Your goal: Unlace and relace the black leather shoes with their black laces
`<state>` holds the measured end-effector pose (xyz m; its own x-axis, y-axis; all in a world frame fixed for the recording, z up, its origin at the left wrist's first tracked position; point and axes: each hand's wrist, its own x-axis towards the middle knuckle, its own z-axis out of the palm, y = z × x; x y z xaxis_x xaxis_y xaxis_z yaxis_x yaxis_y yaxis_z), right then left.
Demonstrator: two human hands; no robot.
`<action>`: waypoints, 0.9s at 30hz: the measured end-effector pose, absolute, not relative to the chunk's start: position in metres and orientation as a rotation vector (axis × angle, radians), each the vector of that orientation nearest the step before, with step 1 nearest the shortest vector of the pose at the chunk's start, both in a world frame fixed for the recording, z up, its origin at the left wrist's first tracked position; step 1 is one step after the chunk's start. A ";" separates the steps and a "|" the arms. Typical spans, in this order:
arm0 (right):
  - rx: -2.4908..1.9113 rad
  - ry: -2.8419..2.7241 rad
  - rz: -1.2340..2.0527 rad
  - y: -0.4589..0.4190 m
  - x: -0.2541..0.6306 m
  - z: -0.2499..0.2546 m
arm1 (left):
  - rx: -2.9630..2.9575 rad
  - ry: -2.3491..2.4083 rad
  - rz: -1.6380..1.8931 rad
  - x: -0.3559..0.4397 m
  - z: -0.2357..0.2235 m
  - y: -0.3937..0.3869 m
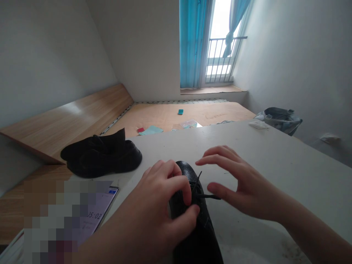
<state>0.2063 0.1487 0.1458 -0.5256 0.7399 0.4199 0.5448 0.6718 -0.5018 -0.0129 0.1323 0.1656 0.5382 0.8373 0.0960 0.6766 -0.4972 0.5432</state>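
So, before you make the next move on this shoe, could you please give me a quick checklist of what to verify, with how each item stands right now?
1. Left hand on the black leather shoe: ok, its fingers are at the lacing.
2. Lace tip free: ok, it sticks out to the right.
3. Right hand on the lace: not ok, it is open and apart.
4. Lace through the eyelets: cannot tell, the left hand hides them.
5. Other black shoe away from the hands: ok, it sits to the left on the white table.

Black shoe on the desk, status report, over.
Left hand curled at the lacing of the black leather shoe. Right hand open beside the black lace. Second black shoe off to the left, apart from the hands.
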 end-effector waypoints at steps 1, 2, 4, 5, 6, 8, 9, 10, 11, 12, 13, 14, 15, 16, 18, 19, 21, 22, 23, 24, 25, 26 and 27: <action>-0.946 -2.304 0.434 0.145 0.203 0.146 | 2.407 1.231 0.443 -0.011 0.165 0.129; -0.913 -2.340 0.471 0.141 0.199 0.145 | 2.485 1.237 0.393 -0.010 0.165 0.126; -0.889 -2.388 0.548 0.136 0.192 0.144 | 2.627 1.273 0.313 -0.007 0.161 0.121; -0.892 -2.394 0.574 0.134 0.189 0.143 | 2.683 1.288 0.287 -0.006 0.160 0.119; -0.897 -2.395 0.596 0.132 0.186 0.142 | 2.728 1.296 0.267 -0.006 0.158 0.118; -0.910 -2.386 0.624 0.131 0.183 0.140 | 2.803 1.293 0.255 -0.007 0.157 0.116; -0.918 -2.380 0.630 0.131 0.181 0.139 | 2.838 1.292 0.261 -0.007 0.157 0.116; -0.924 -2.373 0.628 0.131 0.181 0.138 | 2.869 1.287 0.262 -0.008 0.158 0.115; -0.931 -2.369 0.619 0.131 0.180 0.137 | 2.894 1.291 0.262 -0.009 0.158 0.115; -0.937 -2.368 0.604 0.131 0.180 0.135 | 2.917 1.301 0.269 -0.010 0.158 0.115; -0.941 -2.365 0.584 0.130 0.180 0.134 | 2.932 1.316 0.273 -0.011 0.157 0.114; -0.944 -2.360 0.565 0.130 0.179 0.132 | 2.942 1.339 0.279 -0.011 0.157 0.113; -0.944 -2.352 0.550 0.129 0.178 0.131 | 2.953 1.359 0.299 -0.010 0.156 0.112; -0.951 -2.342 0.542 0.128 0.177 0.130 | 2.967 1.379 0.316 -0.010 0.154 0.111; -0.976 -2.312 0.557 0.125 0.175 0.128 | 3.016 1.386 0.363 -0.008 0.153 0.110; -0.994 -2.293 0.579 0.124 0.174 0.127 | 3.042 1.373 0.379 -0.007 0.152 0.109; -1.033 -2.246 0.638 0.122 0.171 0.126 | 3.084 1.330 0.395 -0.006 0.152 0.110; -1.050 -2.218 0.669 0.122 0.170 0.126 | 3.093 1.312 0.390 -0.006 0.153 0.110; -1.063 -2.190 0.696 0.122 0.169 0.126 | 3.095 1.304 0.385 -0.005 0.153 0.111; -1.077 -2.164 0.719 0.121 0.168 0.125 | 3.092 1.301 0.375 -0.005 0.153 0.112; -1.084 -2.140 0.735 0.121 0.166 0.125 | 3.084 1.308 0.366 -0.005 0.153 0.112; -1.089 -2.116 0.741 0.121 0.165 0.124 | 3.073 1.311 0.364 -0.005 0.153 0.113; -1.089 -2.096 0.742 0.120 0.164 0.124 | 3.054 1.315 0.366 -0.005 0.154 0.113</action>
